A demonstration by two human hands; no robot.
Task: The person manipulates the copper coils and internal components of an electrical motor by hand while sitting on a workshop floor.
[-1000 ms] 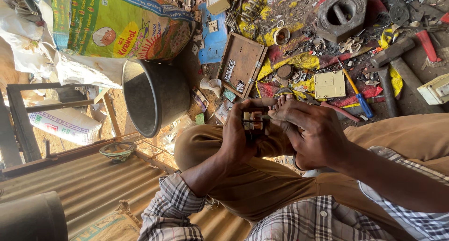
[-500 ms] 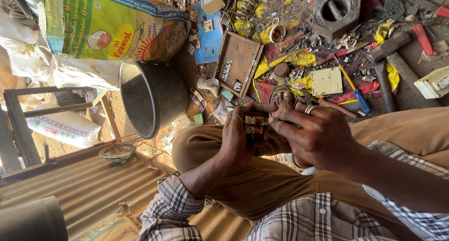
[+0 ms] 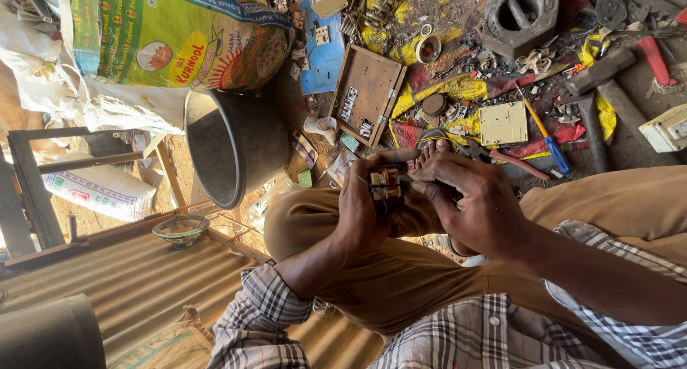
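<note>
Both hands are meeting over the person's bent knee, working on a small part [image 3: 386,185] of dark metal with reddish-brown pieces in it. The left hand [image 3: 365,208] is wrapping around the part from the left side, its fingers curled close together and clamped on it, the thumb pressing along the near face. The right hand [image 3: 476,208] is closing in from the right: its fingers [image 3: 429,170] are bunched together, their tips pinching the right edge of the same part. So the part is sitting between the two hands, just above the tan trouser leg [image 3: 401,269].

On the ground beyond the hands, a big sack [image 3: 179,36] printed in green, yellow and orange with a round picture is lying at the top left, beside a white sack [image 3: 100,190] with small print lower down at the left edge. A dark metal pot [image 3: 232,154] is lying on its side just below the big sack. A blue panel [image 3: 322,50] is lying next to a brown hinged board [image 3: 368,93]. To the right of that, a cream square plate [image 3: 503,123] is resting on red and yellow cloth, near a blue-handled screwdriver [image 3: 547,140]. A cream box [image 3: 667,129] is showing at the right edge, and a grey cast block [image 3: 520,15] with a round hole is sitting at the top.
</note>
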